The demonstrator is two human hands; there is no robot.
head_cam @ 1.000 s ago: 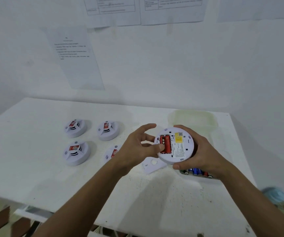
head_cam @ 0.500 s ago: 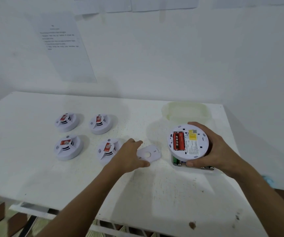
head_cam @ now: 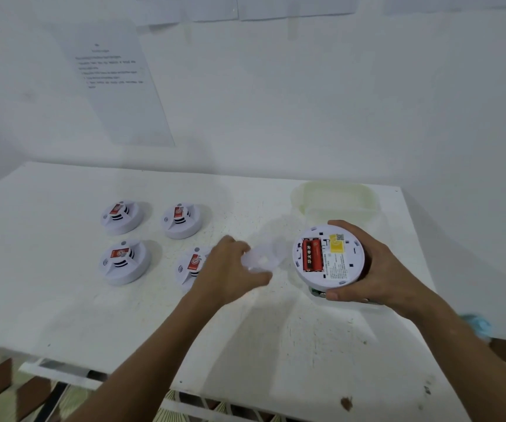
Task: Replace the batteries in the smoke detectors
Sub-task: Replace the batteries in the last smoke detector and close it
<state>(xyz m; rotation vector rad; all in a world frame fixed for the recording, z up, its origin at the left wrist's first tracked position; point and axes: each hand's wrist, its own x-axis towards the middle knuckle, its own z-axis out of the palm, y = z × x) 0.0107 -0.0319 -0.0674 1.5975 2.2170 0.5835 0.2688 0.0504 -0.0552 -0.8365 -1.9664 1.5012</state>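
Note:
My right hand [head_cam: 376,269] grips a round white smoke detector [head_cam: 328,257], back side up, above the table's right part. Two red batteries [head_cam: 312,254] sit in its uncovered compartment beside a yellow label. My left hand [head_cam: 230,274] pinches the white battery cover [head_cam: 264,258], which is blurred and lifted just off the table, left of the held detector. Several more white detectors with red stickers lie face up at the left, one [head_cam: 191,264] partly hidden behind my left hand, another [head_cam: 124,260] further left.
A pale translucent container [head_cam: 335,197] stands at the table's back right. A tray of loose batteries [head_cam: 317,292] peeks out under the held detector. The white table [head_cam: 63,300] meets a wall with taped papers. A blue object [head_cam: 474,325] lies off the right edge.
My left hand left the held detector, reached down to the battery cover on the table and now lifts it. My right hand lowered the detector and shifted it right.

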